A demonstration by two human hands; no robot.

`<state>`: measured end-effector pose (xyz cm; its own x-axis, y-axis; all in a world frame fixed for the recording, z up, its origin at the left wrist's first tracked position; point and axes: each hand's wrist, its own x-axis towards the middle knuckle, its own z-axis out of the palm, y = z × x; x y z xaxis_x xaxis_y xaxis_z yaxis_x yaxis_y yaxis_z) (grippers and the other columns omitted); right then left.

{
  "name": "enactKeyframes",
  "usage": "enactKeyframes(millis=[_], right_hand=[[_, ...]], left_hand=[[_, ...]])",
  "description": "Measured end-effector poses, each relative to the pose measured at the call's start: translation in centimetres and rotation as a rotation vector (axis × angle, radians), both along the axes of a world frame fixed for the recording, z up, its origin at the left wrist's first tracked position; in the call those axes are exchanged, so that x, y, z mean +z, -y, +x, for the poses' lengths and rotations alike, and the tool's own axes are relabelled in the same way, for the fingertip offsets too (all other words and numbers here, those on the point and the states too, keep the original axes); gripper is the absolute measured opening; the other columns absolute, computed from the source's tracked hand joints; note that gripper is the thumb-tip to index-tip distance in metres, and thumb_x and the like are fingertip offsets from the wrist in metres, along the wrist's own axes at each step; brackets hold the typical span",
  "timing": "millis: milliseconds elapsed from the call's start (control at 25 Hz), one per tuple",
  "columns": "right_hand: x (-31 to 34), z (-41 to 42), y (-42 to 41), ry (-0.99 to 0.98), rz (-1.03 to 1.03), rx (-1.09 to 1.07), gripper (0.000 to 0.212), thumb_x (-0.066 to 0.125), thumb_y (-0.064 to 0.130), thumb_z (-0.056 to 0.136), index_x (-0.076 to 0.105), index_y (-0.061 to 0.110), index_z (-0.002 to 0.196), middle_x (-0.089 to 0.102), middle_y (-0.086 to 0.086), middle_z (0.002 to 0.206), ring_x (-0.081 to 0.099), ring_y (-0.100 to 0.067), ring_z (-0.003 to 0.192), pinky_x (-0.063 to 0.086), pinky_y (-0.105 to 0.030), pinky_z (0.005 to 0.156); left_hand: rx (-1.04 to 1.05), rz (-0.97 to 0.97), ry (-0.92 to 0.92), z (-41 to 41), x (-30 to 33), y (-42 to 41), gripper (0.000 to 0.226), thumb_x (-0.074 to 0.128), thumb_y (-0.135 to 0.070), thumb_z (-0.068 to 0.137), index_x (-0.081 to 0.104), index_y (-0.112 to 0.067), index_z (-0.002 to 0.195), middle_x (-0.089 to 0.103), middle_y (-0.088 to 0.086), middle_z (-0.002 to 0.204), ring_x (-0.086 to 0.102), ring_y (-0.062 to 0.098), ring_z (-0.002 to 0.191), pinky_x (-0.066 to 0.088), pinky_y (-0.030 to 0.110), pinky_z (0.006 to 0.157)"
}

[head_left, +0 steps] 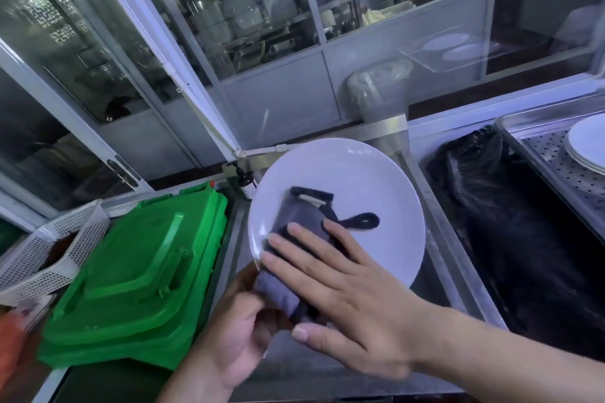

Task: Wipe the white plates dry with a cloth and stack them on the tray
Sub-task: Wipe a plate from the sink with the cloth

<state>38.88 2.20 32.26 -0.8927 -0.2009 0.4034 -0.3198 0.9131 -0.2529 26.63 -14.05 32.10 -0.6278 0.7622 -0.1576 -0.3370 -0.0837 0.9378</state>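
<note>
A white plate (370,193) is held tilted over a steel sink in the middle of the view. My left hand (235,327) grips its lower left rim from below. A folded grey cloth with dark edging (298,219) lies on the plate's face. My right hand (340,288) presses flat on the cloth with straight, spread fingers. At the far right a perforated steel tray (556,154) carries a stack of white plates (586,144), partly cut off by the frame edge.
A green plastic bin lid (137,268) sits to the left, with a white perforated basket (49,249) beyond it. A black plastic bag (510,206) lines the basin on the right. A dark pump bottle (245,180) stands behind the plate. Glass cabinets rise behind.
</note>
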Motion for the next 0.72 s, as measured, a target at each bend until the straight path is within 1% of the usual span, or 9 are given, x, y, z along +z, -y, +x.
enactKeyframes(millis=[40,120,240,280,360,440,520,600,720], right_hand=[[-0.1,0.2,0.3,-0.038,0.055,-0.018,0.063,0.023,0.049,0.106,0.004,0.024,0.161,-0.001,0.007,0.169,-0.013,-0.013,0.155,-0.003,-0.047,0.125],[0.1,-0.2,0.0,-0.078,0.104,-0.023,0.064,0.022,0.050,0.105,0.008,0.025,0.161,0.003,0.007,0.169,-0.010,-0.014,0.155,-0.002,-0.047,0.125],[1.0,-1.6,-1.2,-0.150,0.165,-0.047,0.059,0.026,0.049,0.106,0.016,0.029,0.160,0.009,0.007,0.169,-0.005,-0.015,0.156,0.001,-0.048,0.125],[1.3,-2.1,-1.7,-0.165,0.197,-0.068,0.057,0.027,0.049,0.106,0.018,0.031,0.160,0.009,0.007,0.169,-0.004,-0.015,0.156,0.002,-0.049,0.125],[1.8,-2.7,-3.0,-0.179,0.241,-0.128,0.056,0.027,0.049,0.107,0.017,0.034,0.160,0.008,0.007,0.169,-0.004,-0.016,0.156,0.002,-0.050,0.125],[2.4,-3.0,-4.7,-0.177,0.249,-0.200,0.056,0.026,0.050,0.107,0.015,0.035,0.160,0.008,0.008,0.169,-0.005,-0.015,0.156,0.000,-0.050,0.124],[2.6,-2.8,-6.3,-0.154,0.247,-0.293,0.056,0.022,0.051,0.106,0.012,0.037,0.160,0.008,0.010,0.169,-0.006,-0.014,0.156,-0.001,-0.049,0.124],[2.2,-2.2,-7.2,-0.126,0.210,-0.361,0.057,0.018,0.053,0.106,0.009,0.038,0.160,0.006,0.012,0.168,-0.007,-0.013,0.155,0.000,-0.050,0.124],[1.2,-0.9,-7.6,-0.103,0.142,-0.419,0.058,0.018,0.056,0.104,0.011,0.038,0.160,0.008,0.012,0.168,-0.006,-0.012,0.155,-0.001,-0.048,0.124]], left_hand=[[-0.010,0.007,-0.004,0.1,0.3,0.4,0.056,0.071,0.001,0.058,0.082,-0.023,0.107,0.077,0.013,0.114,0.077,0.023,0.094,0.063,0.035,0.065],[-0.026,-0.006,-0.034,0.1,0.8,0.9,0.059,0.065,0.006,0.060,0.082,-0.025,0.107,0.078,0.014,0.112,0.077,0.025,0.093,0.062,0.035,0.061],[-0.072,-0.054,-0.092,0.2,1.6,0.9,0.054,0.073,0.000,0.057,0.081,-0.019,0.107,0.075,0.024,0.111,0.076,0.036,0.092,0.062,0.046,0.063],[-0.072,-0.074,-0.100,0.3,1.7,0.9,0.051,0.074,0.000,0.057,0.081,-0.017,0.105,0.075,0.025,0.109,0.076,0.038,0.090,0.062,0.048,0.062],[-0.066,-0.098,-0.112,0.3,1.7,0.9,0.045,0.073,0.004,0.058,0.081,-0.012,0.099,0.075,0.026,0.103,0.076,0.040,0.083,0.063,0.047,0.060],[-0.050,-0.097,-0.105,0.3,1.8,0.7,0.043,0.075,0.006,0.057,0.080,-0.011,0.096,0.075,0.026,0.100,0.075,0.040,0.080,0.063,0.047,0.059],[-0.025,-0.079,-0.092,0.4,1.7,0.5,0.047,0.076,0.006,0.054,0.080,-0.011,0.097,0.075,0.024,0.102,0.075,0.040,0.082,0.063,0.047,0.058],[0.014,-0.061,-0.082,0.5,1.4,0.3,0.046,0.072,0.007,0.055,0.081,-0.012,0.096,0.076,0.022,0.103,0.075,0.040,0.082,0.063,0.047,0.057],[0.048,-0.034,-0.065,0.6,1.1,0.1,0.044,0.068,0.008,0.055,0.082,-0.012,0.092,0.077,0.020,0.100,0.075,0.039,0.078,0.063,0.045,0.055]])
